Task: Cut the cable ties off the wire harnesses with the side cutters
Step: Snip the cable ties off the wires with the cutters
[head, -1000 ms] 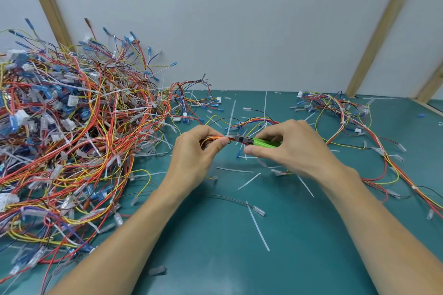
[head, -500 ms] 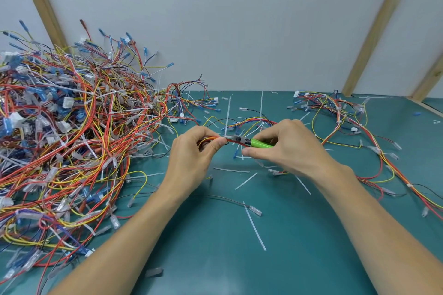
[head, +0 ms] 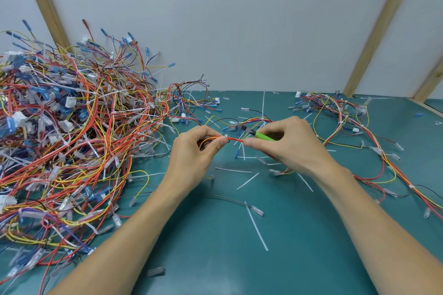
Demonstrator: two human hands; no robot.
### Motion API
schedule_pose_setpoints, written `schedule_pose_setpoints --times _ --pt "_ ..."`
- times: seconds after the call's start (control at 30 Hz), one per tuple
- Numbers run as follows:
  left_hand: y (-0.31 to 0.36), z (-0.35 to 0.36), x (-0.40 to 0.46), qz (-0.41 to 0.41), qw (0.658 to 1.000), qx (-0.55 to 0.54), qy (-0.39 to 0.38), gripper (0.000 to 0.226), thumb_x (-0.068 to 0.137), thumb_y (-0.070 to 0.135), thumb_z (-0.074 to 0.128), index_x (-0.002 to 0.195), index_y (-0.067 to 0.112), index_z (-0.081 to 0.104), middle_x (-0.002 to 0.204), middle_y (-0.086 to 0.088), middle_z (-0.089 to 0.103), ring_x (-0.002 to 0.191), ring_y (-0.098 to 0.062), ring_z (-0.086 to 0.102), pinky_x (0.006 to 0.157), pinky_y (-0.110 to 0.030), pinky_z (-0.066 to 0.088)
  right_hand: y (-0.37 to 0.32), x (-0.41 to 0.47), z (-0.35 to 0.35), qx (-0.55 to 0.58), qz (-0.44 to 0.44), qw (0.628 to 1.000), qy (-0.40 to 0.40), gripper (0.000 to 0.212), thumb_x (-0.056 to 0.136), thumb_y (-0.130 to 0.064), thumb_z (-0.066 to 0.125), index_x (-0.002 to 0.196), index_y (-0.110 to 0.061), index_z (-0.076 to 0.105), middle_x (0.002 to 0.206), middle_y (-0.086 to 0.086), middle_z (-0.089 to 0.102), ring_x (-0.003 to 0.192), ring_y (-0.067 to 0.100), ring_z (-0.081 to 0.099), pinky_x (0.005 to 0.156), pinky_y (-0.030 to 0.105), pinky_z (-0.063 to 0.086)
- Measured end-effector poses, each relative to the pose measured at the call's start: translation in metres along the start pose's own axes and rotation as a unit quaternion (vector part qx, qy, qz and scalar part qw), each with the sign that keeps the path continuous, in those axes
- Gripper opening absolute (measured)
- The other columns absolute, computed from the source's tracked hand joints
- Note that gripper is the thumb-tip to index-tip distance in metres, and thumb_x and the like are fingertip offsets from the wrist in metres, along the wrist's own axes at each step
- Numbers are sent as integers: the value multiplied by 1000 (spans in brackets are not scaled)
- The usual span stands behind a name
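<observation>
One head-worn wide-angle camera looks forward and down, close above the flat teal bench (head: 299, 235), facing the pale wall (head: 239, 31).

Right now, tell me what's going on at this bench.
A person is stripping cable ties from wire harnesses. The left hand pinches a red, orange and yellow wire bundle, while the right hand grips green-handled side cutters beside it. A big tangled harness pile sits left; cut white tie strips litter the teal table.

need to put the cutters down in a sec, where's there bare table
Best bare patch: the green table between the forearms, near edge, with one long cut tie. Far right corner is mostly open too. Crowded: the big harness pile left, loose harnesses right.
</observation>
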State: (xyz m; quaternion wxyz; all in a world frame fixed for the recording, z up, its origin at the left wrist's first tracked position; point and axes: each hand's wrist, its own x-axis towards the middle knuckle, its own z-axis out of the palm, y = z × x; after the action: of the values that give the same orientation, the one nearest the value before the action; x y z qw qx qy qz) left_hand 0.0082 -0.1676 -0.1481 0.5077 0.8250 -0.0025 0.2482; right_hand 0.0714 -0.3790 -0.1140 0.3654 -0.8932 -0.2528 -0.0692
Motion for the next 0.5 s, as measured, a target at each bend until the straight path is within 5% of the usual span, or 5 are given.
schedule_pose_setpoints --times 0.17,0.33,0.43,0.5 --pt "1 0 -2 -7 999 -22 -28 5 92 22 73 93 18 76 63 19 62 58 1 51 59 -9 37 4 3 1 130 90 987 13 37 92 -47 70 70 -18 75 61 0 67 52 11 57 51 27 45" --pt "2 -4 0 5 1000 -22 -14 9 93 20 71 97 18 79 90 -2 71 73 -4 60 71 -13 42 5 9 -4 256 174 951 -10 32 80 -30 58 87 -4 75 74 4 69 66 15 63 63 35 54" --pt "0 -8 0 10 999 37 0 7 92 20 72 91 24 78 89 3 61 79 -1 59 75 -10 40 5 13 -5 306 205 930 0 27 99 -21 52 99 -2 71 85 7 63 75 18 59 74 38 53" --pt "-3 -10 1 15 987 157 -9 7 91 22 71 91 27 75 97 5 58 95 -8 58 87 -23 43 4 14 -3 322 210 923 6 26 105 -22 49 107 -4 68 92 7 61 76 17 58 76 37 53"
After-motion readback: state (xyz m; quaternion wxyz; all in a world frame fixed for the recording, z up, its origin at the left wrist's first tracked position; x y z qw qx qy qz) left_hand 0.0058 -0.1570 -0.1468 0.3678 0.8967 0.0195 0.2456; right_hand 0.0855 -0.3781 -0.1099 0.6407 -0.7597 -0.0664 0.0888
